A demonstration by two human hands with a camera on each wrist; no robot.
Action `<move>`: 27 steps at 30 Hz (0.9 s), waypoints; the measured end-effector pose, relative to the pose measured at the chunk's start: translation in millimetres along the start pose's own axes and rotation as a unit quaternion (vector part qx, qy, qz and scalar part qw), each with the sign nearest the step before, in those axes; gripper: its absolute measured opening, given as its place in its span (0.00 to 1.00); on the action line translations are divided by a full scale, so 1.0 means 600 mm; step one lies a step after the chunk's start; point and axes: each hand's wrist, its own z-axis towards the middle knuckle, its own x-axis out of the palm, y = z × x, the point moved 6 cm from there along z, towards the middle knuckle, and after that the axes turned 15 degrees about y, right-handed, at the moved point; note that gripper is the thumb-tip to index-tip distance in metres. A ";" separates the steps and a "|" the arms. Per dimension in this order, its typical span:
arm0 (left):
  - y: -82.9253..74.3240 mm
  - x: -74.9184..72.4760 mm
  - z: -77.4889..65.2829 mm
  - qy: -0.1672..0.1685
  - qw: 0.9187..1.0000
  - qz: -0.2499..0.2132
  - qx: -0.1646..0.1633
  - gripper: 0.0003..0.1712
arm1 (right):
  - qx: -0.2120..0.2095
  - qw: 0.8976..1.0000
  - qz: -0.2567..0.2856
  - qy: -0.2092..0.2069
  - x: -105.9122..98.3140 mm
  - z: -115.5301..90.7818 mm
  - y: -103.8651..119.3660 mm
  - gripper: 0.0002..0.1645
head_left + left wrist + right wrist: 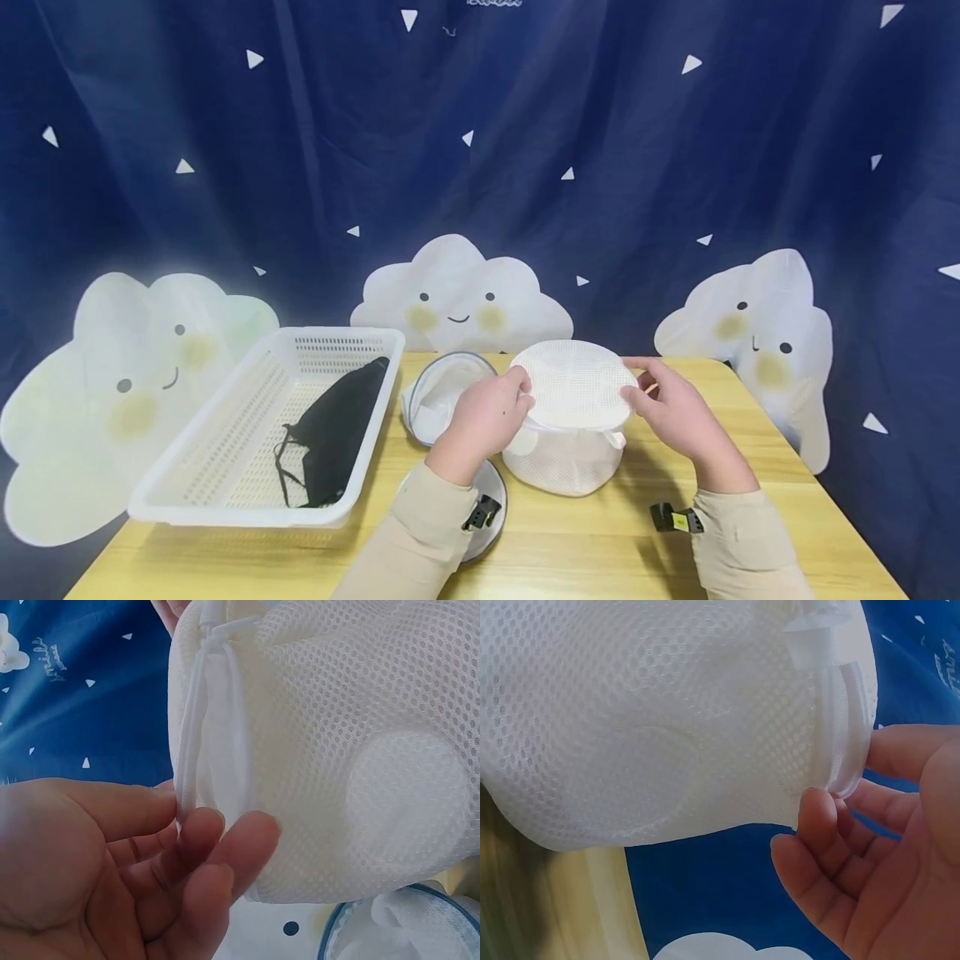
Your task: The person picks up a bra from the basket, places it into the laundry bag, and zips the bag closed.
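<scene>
A white mesh laundry bag (pixel 566 462) with a round, flat top stands above the table between both hands. My left hand (pixel 487 412) pinches its rim from the left, and my right hand (pixel 667 408) grips the opposite side of that rim. By the left thumb, the white zipper (pixel 187 742) runs along the bag's edge, its two sides parted. In the right wrist view, thumb and fingers hold the zipped rim (pixel 847 735). A paler round patch (pixel 409 799) shows through the mesh; what it is I cannot tell.
To the left stands a white plastic basket (pixel 240 517) with a black strapped cloth item (pixel 341 433) inside. A round mesh bag with dark trim (pixel 453 362) lies behind my left hand. Another round, dark-rimmed item (pixel 491 500) is partly under the left forearm. A blue curtain (pixel 480 183) hangs behind the table.
</scene>
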 end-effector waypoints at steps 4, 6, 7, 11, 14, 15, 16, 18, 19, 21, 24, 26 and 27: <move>0.001 -0.001 0.002 -0.008 1.000 -0.006 -0.002 0.07 | 0.001 1.000 -0.012 -0.007 -0.001 0.001 0.001 0.27; 0.001 -0.001 0.002 -0.015 1.000 -0.006 -0.003 0.07 | -0.001 1.000 -0.027 -0.013 -0.002 0.001 0.004 0.26; 0.001 -0.002 0.002 -0.017 1.000 -0.004 -0.003 0.07 | -0.001 0.999 -0.037 -0.018 -0.003 0.001 0.006 0.26; 0.002 0.000 0.001 -0.019 1.000 -0.001 -0.008 0.08 | -0.007 0.996 -0.082 -0.041 -0.006 -0.004 0.022 0.22; 0.004 0.001 0.000 -0.017 1.000 0.005 -0.013 0.10 | -0.044 0.992 -0.107 -0.051 -0.005 -0.012 0.048 0.16; 0.004 0.001 -0.001 -0.016 1.000 0.007 -0.015 0.10 | -0.061 0.990 -0.113 -0.052 -0.003 -0.015 0.058 0.13; 0.005 0.002 -0.002 -0.013 1.000 0.009 -0.017 0.11 | -0.078 0.989 -0.117 -0.052 -0.002 -0.018 0.068 0.12; 0.005 0.002 -0.004 -0.007 1.000 0.010 -0.017 0.11 | -0.108 0.985 -0.127 -0.048 0.003 -0.023 0.087 0.10; 0.005 0.003 -0.006 -0.003 1.000 0.010 -0.015 0.11 | -0.118 0.983 -0.131 -0.045 0.006 -0.025 0.095 0.10; 0.003 0.004 -0.008 0.008 1.000 0.008 -0.007 0.11 | -0.134 0.979 -0.145 -0.041 0.011 -0.029 0.107 0.11; -0.002 0.004 -0.010 0.022 1.000 0.002 0.015 0.11 | -0.159 0.971 -0.175 -0.035 0.022 -0.030 0.122 0.14; -0.005 0.005 -0.011 0.034 0.999 -0.004 0.026 0.10 | -0.177 0.963 -0.199 -0.032 0.031 -0.029 0.129 0.16; -0.006 0.006 -0.011 0.039 0.999 -0.007 0.030 0.10 | -0.185 0.959 -0.212 -0.030 0.037 -0.028 0.131 0.17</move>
